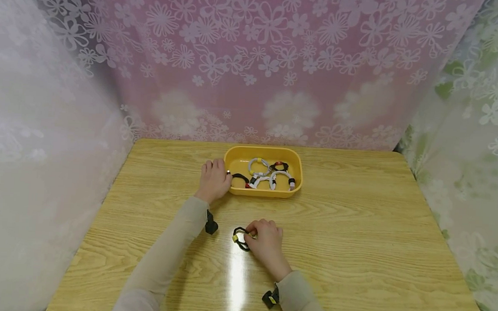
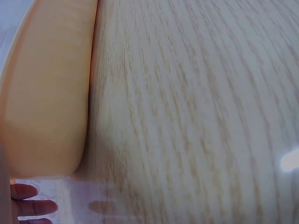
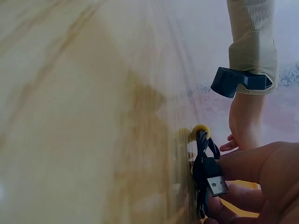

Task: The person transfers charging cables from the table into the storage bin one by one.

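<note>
My right hand point(image 1: 265, 243) pinches a coiled black USB cable point(image 1: 236, 243) with yellow ties, low over the table. In the right wrist view the cable's metal USB plug point(image 3: 217, 185) sticks out beside the thumb, and a yellow tie point(image 3: 201, 129) circles the bundle. At the left end of a yellow bin point(image 1: 261, 193), my left hand point(image 1: 215, 179) touches the rim. Its fingers point(image 2: 37, 206) reach down straight past the bin's end in the left wrist view; the thumb is hidden. A small black-and-white piece shows by that hand, too small to identify.
Several coiled cables lie inside the bin, among them a grey one with a yellow tie point(image 1: 259, 160), a white one point(image 1: 282, 174) and a black one with a red tie point(image 1: 279, 163). The wooden table point(image 1: 354, 236) extends to curtains point(image 1: 270, 81) behind and at both sides.
</note>
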Motion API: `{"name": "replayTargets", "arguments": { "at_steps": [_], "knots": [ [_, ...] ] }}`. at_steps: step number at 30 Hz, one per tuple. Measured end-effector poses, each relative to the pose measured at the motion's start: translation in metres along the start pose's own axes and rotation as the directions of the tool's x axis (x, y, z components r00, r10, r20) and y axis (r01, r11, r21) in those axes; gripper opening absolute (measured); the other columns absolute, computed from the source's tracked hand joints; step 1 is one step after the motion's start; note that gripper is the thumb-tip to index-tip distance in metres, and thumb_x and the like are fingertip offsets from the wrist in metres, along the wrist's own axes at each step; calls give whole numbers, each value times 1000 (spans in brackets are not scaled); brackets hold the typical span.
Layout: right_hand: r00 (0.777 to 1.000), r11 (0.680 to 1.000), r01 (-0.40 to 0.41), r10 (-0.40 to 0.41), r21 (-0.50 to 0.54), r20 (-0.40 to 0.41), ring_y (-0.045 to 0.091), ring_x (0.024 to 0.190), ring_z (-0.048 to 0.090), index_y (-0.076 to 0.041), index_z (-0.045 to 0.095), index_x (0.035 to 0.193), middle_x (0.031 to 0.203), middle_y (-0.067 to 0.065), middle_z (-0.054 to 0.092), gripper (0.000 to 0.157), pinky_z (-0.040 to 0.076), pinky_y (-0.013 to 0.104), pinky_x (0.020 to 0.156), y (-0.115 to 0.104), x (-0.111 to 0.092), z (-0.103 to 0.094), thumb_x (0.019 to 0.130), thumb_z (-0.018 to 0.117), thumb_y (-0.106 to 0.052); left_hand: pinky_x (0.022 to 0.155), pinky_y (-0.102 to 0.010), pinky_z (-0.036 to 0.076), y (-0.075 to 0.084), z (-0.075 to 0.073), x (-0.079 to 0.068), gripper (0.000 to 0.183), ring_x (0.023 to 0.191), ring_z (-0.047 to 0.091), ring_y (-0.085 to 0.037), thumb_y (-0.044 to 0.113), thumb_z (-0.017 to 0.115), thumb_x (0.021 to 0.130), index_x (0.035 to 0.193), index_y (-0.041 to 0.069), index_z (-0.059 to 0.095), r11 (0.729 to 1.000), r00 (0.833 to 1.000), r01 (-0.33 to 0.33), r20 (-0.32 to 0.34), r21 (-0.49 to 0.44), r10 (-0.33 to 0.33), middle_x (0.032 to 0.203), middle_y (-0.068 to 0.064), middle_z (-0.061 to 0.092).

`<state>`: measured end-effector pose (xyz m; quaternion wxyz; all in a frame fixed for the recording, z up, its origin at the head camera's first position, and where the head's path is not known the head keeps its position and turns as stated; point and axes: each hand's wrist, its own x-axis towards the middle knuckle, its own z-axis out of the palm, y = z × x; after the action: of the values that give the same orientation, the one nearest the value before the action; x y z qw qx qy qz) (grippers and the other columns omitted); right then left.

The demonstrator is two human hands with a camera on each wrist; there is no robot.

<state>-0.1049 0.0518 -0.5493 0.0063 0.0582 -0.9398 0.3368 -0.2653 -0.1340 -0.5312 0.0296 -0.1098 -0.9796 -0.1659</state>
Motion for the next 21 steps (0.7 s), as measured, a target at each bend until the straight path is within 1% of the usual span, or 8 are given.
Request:
{"name": "replayTargets", "arguments": {
  "at_steps": [9, 14, 17, 21],
  "knots": [
    [999, 998, 4, -2, 58, -32, 15, 74, 52, -17, 73, 82, 71, -10, 60, 7, 33, 43, 75, -2, 2, -4, 82, 80, -19, 99, -49, 25, 1, -1, 0, 30, 103, 36, -36, 22, 43, 98, 117, -1, 43, 1000, 1000, 8, 5, -4, -8, 114, -19, 47],
    [1000, 992, 7, -5, 126, -21, 12, 70, 54, -14, 74, 84, 70, -10, 62, 5, 34, 44, 75, -2, 4, -9, 82, 79, -16, 98, -49, 25, 2, -2, -1, 30, 102, 36, -37, 22, 44, 98, 117, -2, 43, 1000, 1000, 10, 7, -7, -9, 114, -19, 47],
    [1000, 986, -4, 5, 169, -4, 10, 67, 55, -14, 74, 84, 70, -10, 63, 5, 35, 45, 78, -3, 7, -13, 83, 78, -16, 98, -49, 25, 2, -3, -1, 30, 102, 36, -37, 22, 44, 98, 117, -2, 43, 1000, 1000, 6, 5, -4, -6, 114, -20, 47],
    [999, 980, -37, 32, 198, 26, 7, 64, 55, -13, 74, 85, 70, -10, 62, 4, 40, 42, 79, -3, 10, -16, 84, 77, -16, 99, -49, 25, 2, -3, -1, 29, 103, 37, -37, 22, 44, 98, 116, -2, 44, 1000, 1000, 6, 6, 2, -6, 113, -20, 48]
  ]
}}
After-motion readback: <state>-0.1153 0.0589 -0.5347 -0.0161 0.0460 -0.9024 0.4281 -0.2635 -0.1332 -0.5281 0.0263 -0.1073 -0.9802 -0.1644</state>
